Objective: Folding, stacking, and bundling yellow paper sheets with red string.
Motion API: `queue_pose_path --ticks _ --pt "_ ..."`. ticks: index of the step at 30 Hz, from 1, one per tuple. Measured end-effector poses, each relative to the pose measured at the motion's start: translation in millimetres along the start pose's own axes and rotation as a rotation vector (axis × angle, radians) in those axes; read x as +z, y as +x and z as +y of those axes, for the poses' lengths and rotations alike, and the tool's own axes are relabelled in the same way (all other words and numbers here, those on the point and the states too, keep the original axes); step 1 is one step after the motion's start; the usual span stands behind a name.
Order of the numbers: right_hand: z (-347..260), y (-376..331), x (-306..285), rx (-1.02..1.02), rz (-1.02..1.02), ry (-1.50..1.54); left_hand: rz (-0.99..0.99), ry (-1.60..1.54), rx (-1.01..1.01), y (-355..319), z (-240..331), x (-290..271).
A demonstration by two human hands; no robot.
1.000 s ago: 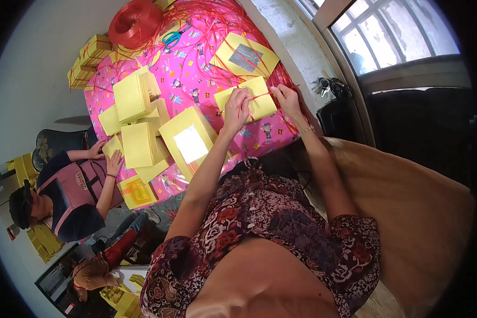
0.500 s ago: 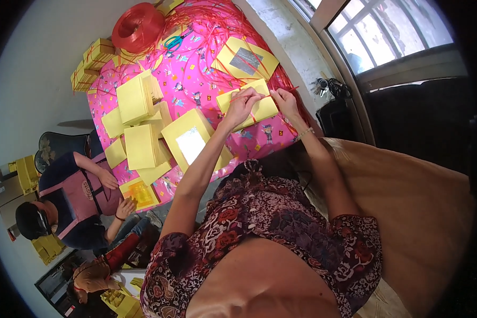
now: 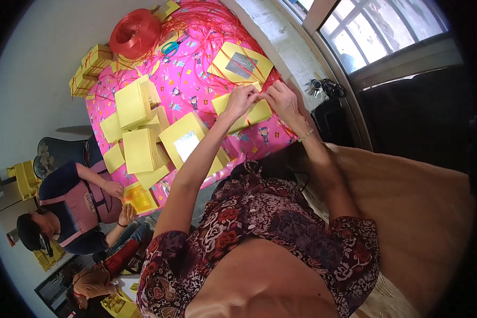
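Observation:
A bundle of yellow paper sheets (image 3: 257,113) lies on the table's near right part, with red plastic string (image 3: 247,119) running across it. Over its far side, my left hand (image 3: 241,100) pinches the string between closed fingers. My right hand (image 3: 283,102) is pinched close beside it, above the bundle's right end. The fingertips of both hands almost meet, and the string between them is mostly hidden. Just beyond them lies another yellow paper stack (image 3: 229,59) with a silver-grey square (image 3: 241,66) on top.
Several yellow paper stacks (image 3: 139,151) stand left on the pink patterned tablecloth (image 3: 183,100). Farther back are a red string roll (image 3: 135,33), teal-handled scissors (image 3: 170,49) and loose red strands (image 3: 206,18). A co-worker's hands (image 3: 126,213) touch yellow sheets at left. Keys (image 3: 316,86) lie by the window.
My hands have drawn together above the bundle; the right has moved left and turned over the string. The co-worker's hands have moved closer around the yellow sheets.

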State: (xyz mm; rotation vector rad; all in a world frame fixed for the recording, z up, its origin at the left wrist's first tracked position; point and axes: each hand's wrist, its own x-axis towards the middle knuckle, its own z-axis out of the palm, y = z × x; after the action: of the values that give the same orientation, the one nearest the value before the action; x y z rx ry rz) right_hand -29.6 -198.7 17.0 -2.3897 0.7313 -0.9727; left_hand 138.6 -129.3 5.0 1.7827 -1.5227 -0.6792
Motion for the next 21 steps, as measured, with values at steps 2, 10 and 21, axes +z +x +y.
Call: queue_pose_path --ticks 2,10,21 --pt "-0.9 8.9 -1.7 -0.104 0.009 -0.052 -0.042 -0.092 -0.061 4.3 0.1 -1.0" --pt "6.0 21.8 6.8 -0.200 -0.077 -0.063 -0.109 0.104 0.033 8.5 -5.0 -0.9" --pt "11.4 -6.3 -4.4 -0.100 -0.128 -0.053 -0.207 0.005 -0.142 14.4 1.9 -4.4"
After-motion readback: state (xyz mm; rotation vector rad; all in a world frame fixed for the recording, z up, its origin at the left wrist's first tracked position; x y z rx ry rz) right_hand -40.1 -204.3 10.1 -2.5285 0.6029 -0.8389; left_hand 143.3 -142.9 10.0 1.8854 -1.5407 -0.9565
